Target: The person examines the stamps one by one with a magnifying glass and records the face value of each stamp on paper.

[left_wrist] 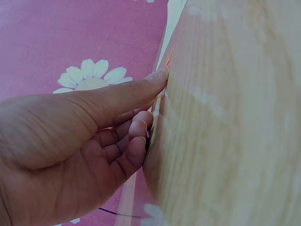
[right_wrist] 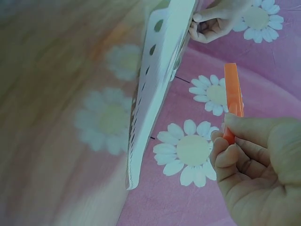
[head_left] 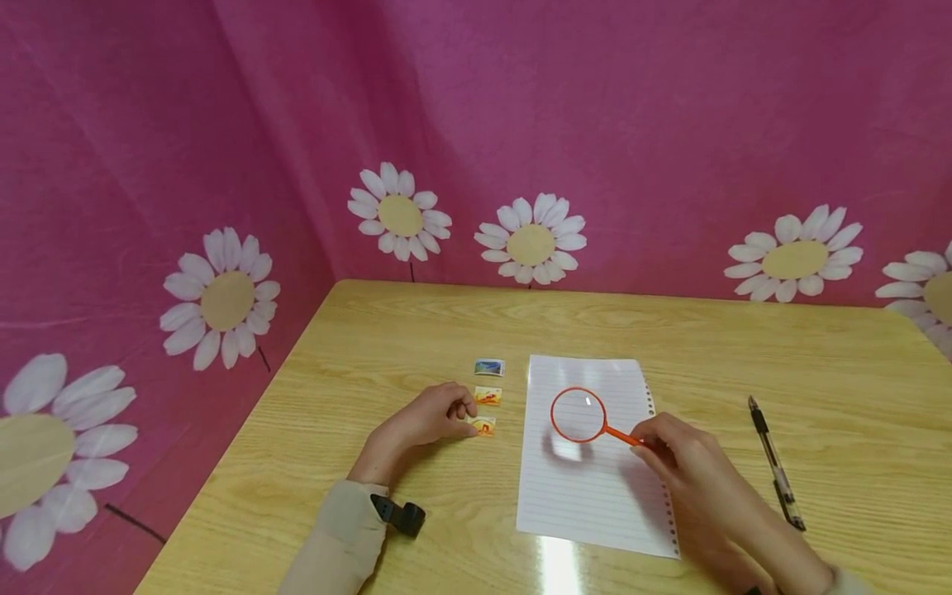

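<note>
From my end, I have the right hand (head_left: 687, 463) gripping the magnifying glass (head_left: 606, 427), fingers and thumb clamped together near the end of its handle. That leaves the lens over the lined paper (head_left: 587, 504); the shadow beneath it and the gap in the right wrist view tell me it is held clear of the sheet, probably so it can tilt without dragging.

The left hand (head_left: 435, 416) is at the nearest yellow stamp (head_left: 487, 426), its thumb tip touching the left end and its other fingers curled close by. I can't tell whether they pinch the stamp or merely steady it. The middle yellow stamp (head_left: 491, 397) and the blue stamp (head_left: 489, 367) lie beyond, in a column and apart, I suppose so each stays distinct.

The pen (head_left: 775, 463) lies on the surface (head_left: 692, 339), right of the paper, likely out of the way.
</note>
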Demonstrator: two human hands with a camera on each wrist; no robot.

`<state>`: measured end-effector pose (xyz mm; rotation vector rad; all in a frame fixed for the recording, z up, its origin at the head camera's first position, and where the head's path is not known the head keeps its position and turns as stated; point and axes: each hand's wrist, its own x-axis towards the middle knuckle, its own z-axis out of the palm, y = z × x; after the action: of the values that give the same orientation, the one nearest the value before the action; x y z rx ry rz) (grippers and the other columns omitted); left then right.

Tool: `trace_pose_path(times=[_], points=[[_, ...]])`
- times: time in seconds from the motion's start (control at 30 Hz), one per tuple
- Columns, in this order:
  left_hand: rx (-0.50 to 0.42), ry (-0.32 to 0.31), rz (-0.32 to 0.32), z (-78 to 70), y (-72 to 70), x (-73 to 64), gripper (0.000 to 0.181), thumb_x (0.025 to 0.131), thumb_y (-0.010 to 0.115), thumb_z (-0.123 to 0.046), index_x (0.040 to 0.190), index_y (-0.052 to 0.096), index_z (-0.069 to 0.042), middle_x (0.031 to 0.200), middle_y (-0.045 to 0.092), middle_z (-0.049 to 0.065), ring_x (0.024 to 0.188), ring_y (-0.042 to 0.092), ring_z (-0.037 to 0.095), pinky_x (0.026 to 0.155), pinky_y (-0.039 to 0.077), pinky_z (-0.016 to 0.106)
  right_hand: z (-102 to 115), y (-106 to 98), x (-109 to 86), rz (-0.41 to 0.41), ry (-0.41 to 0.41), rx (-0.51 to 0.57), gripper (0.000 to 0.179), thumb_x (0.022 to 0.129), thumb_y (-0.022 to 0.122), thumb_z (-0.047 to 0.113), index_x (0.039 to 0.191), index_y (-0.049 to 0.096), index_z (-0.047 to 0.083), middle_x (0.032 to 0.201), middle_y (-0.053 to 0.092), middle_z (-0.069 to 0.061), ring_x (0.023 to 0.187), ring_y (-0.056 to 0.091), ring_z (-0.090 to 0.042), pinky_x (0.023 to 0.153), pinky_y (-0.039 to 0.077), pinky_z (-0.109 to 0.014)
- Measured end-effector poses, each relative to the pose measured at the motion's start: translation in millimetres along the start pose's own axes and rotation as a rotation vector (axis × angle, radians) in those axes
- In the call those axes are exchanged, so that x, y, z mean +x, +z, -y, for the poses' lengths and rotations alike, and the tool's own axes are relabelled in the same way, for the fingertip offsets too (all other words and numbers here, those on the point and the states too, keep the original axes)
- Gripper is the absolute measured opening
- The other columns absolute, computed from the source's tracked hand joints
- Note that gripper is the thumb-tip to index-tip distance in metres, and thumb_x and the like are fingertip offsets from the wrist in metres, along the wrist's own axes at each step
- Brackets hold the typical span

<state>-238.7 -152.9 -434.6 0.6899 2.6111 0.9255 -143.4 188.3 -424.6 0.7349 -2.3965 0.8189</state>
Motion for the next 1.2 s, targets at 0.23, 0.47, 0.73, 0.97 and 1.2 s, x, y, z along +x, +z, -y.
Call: trace_pose_path(times=[0.23, 0.47, 0.73, 0.97, 1.2], points=[[0.008, 0.011, 0.001, 0.1, -0.2, -1.3, 0.017, 0.086, 0.075, -0.013, 0.095, 0.062, -0.006, 0.083, 0.051, 0.003, 0.077, 0.045, 0.013, 0.070, 0.037, 0.022, 9.2, 4.1, 2.4, 0.022, -0.003, 0.019, 0.029, 0.069, 0.078, -0.010, 0.084, 0.065, 0.011, 0.076, 0.060, 0.010, 0.069, 0.045, 0.009, 0.058, 0.039, -0.007], [0.013, 0.032, -0.001, 0.7, -1.0, -1.4, 0.017, 0.086, 0.075, -0.013, 0.094, 0.062, -0.005, 0.083, 0.051, 0.003, 0.076, 0.044, 0.012, 0.070, 0.037, 0.021, 11.8, 10.4, 3.1, 0.026, -0.050, 0.060, 0.033, 0.066, 0.080, -0.012, 0.086, 0.065, 0.010, 0.077, 0.062, 0.006, 0.069, 0.047, 0.008, 0.057, 0.040, -0.007], [0.014, 0.048, 0.010, 1.2, -1.2, -2.1, 0.017, 0.086, 0.074, -0.014, 0.095, 0.062, -0.005, 0.083, 0.051, 0.004, 0.075, 0.044, 0.011, 0.069, 0.037, 0.021, 16.7, 16.6, 4.3, 0.022, -0.102, 0.076, 0.034, 0.067, 0.080, -0.010, 0.087, 0.064, 0.011, 0.077, 0.061, 0.008, 0.068, 0.046, 0.009, 0.056, 0.039, -0.007], [0.003, 0.052, 0.006, 1.5, -1.2, -2.3, 0.017, 0.086, 0.075, -0.013, 0.094, 0.062, -0.005, 0.083, 0.052, 0.005, 0.076, 0.044, 0.011, 0.069, 0.037, 0.020, 23.0, 21.0, 7.6, 0.021, -0.121, 0.089, 0.029, 0.071, 0.079, -0.006, 0.088, 0.063, 0.012, 0.076, 0.059, 0.010, 0.068, 0.045, 0.009, 0.057, 0.039, -0.007], [-0.003, 0.047, 0.003, 0.3, -1.4, -2.4, 0.018, 0.085, 0.075, -0.011, 0.094, 0.062, -0.004, 0.082, 0.051, 0.005, 0.076, 0.044, 0.010, 0.069, 0.037, 0.020, 31.1, 26.6, 12.5, 0.022, -0.132, 0.124, 0.032, 0.070, 0.079, -0.008, 0.089, 0.063, 0.012, 0.077, 0.059, 0.009, 0.068, 0.046, 0.008, 0.057, 0.039, -0.008]])
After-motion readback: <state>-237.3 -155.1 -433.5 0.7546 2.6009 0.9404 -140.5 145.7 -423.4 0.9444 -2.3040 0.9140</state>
